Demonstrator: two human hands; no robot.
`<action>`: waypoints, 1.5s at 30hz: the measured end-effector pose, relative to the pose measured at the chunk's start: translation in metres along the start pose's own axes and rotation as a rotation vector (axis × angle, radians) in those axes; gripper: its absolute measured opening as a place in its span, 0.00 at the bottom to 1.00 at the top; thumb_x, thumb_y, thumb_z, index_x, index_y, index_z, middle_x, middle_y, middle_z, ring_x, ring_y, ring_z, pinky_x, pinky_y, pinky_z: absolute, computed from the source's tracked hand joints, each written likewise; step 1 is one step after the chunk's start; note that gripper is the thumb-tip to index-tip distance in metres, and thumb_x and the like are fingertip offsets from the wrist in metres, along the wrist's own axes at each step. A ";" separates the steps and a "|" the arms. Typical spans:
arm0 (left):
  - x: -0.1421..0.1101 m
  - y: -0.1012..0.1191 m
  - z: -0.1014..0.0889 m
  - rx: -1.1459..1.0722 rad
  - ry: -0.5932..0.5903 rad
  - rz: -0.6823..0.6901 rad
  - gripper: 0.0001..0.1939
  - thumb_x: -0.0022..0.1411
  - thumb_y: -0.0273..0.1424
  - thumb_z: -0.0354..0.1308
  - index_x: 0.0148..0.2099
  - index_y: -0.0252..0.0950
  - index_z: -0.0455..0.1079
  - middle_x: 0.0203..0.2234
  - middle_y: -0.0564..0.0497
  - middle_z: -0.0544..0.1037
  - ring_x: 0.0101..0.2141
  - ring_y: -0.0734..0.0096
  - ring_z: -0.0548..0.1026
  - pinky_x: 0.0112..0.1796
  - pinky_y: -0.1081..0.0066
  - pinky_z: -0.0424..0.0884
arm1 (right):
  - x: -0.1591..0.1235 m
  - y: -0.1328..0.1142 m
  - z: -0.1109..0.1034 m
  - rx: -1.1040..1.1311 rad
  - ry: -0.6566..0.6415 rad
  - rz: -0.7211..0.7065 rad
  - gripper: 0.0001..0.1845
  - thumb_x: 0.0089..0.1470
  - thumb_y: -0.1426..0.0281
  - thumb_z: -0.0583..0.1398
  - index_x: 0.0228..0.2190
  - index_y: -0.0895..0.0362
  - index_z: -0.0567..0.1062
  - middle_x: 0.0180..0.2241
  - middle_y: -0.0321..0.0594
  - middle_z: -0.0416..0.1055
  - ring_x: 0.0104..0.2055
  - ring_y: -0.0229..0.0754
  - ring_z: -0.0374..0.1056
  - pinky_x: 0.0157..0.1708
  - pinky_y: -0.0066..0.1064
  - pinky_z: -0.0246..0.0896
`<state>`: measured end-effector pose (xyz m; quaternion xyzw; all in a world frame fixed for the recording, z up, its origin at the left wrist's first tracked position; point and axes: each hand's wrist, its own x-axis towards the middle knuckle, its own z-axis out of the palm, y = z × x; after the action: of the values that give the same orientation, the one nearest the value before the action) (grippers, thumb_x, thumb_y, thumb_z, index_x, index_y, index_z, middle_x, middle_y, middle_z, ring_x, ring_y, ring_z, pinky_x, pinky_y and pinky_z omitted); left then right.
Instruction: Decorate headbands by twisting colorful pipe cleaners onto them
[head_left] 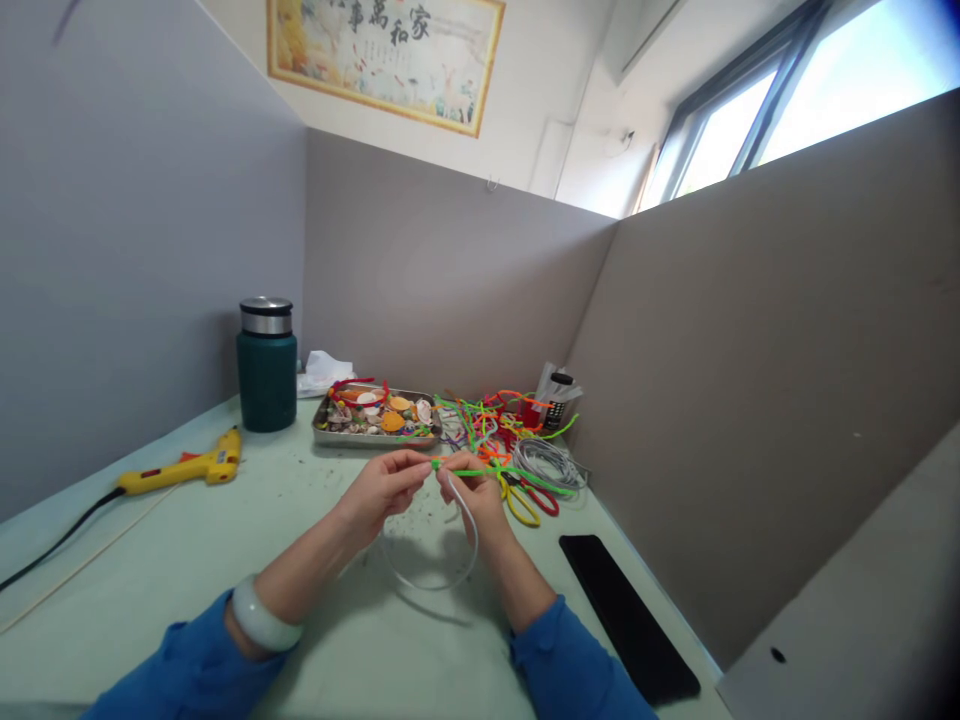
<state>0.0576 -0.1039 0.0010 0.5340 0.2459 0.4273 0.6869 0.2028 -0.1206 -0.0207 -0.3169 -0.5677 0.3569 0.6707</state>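
Observation:
Above the table, my left hand [386, 490] and my right hand [478, 497] meet fingertip to fingertip, both closed in a pinch. A thin whitish wire hoop [475, 545] hangs in a loop below and between them. At the fingertips a bright green pipe cleaner [436, 465] is bunched at the hoop's top, and a green length passes rightward by my right hand. My left fingers grip the hoop near this green spot; my right fingers pinch the green pipe cleaner. The exact contact under the fingers is hidden.
A metal tray [337, 437] holds shells and small decorations. Right of it lie a heap of coloured pipe cleaners [487, 420], coiled grey wire [551, 465] and yellow-and-red-handled scissors [523, 505]. A yellow glue gun [184, 472], green flask [267, 380] and black flat object [626, 615] flank my arms.

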 end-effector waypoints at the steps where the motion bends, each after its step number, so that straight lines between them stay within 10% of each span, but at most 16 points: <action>1: 0.000 0.000 -0.001 0.000 0.001 -0.002 0.14 0.48 0.38 0.64 0.33 0.32 0.69 0.13 0.63 0.55 0.13 0.88 0.45 0.16 0.76 0.36 | 0.000 0.000 0.000 -0.036 0.003 -0.045 0.09 0.43 0.66 0.64 0.21 0.56 0.69 0.21 0.32 0.62 0.21 0.32 0.56 0.21 0.25 0.52; 17: -0.001 0.001 -0.003 0.085 -0.039 -0.016 0.15 0.48 0.38 0.64 0.34 0.32 0.70 0.14 0.61 0.57 0.14 0.87 0.47 0.17 0.76 0.37 | -0.003 -0.011 -0.008 -0.204 -0.101 -0.162 0.07 0.50 0.69 0.60 0.34 0.53 0.76 0.29 0.37 0.67 0.27 0.36 0.61 0.25 0.28 0.57; 23: -0.003 0.001 -0.004 0.232 -0.021 0.070 0.12 0.50 0.37 0.62 0.34 0.33 0.71 0.14 0.59 0.62 0.16 0.84 0.54 0.18 0.78 0.46 | -0.003 -0.011 -0.009 0.006 -0.107 0.017 0.04 0.47 0.71 0.62 0.29 0.54 0.77 0.27 0.35 0.68 0.23 0.33 0.59 0.23 0.27 0.53; 34: -0.007 0.003 -0.002 0.458 0.024 0.406 0.09 0.54 0.33 0.59 0.35 0.32 0.72 0.22 0.52 0.75 0.22 0.76 0.67 0.24 0.76 0.61 | -0.002 -0.002 -0.011 0.052 -0.243 0.254 0.04 0.46 0.71 0.61 0.23 0.58 0.75 0.17 0.31 0.63 0.19 0.31 0.56 0.21 0.25 0.50; 45: -0.011 -0.003 -0.002 0.959 0.236 0.802 0.07 0.57 0.29 0.55 0.36 0.35 0.73 0.24 0.52 0.76 0.22 0.77 0.67 0.24 0.77 0.62 | -0.002 -0.014 -0.004 -0.051 -0.101 0.041 0.02 0.45 0.70 0.62 0.24 0.56 0.74 0.22 0.33 0.66 0.23 0.33 0.59 0.24 0.26 0.56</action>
<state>0.0518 -0.1122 -0.0041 0.7822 0.2651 0.5495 0.1263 0.2085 -0.1298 -0.0108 -0.3270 -0.6030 0.3716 0.6256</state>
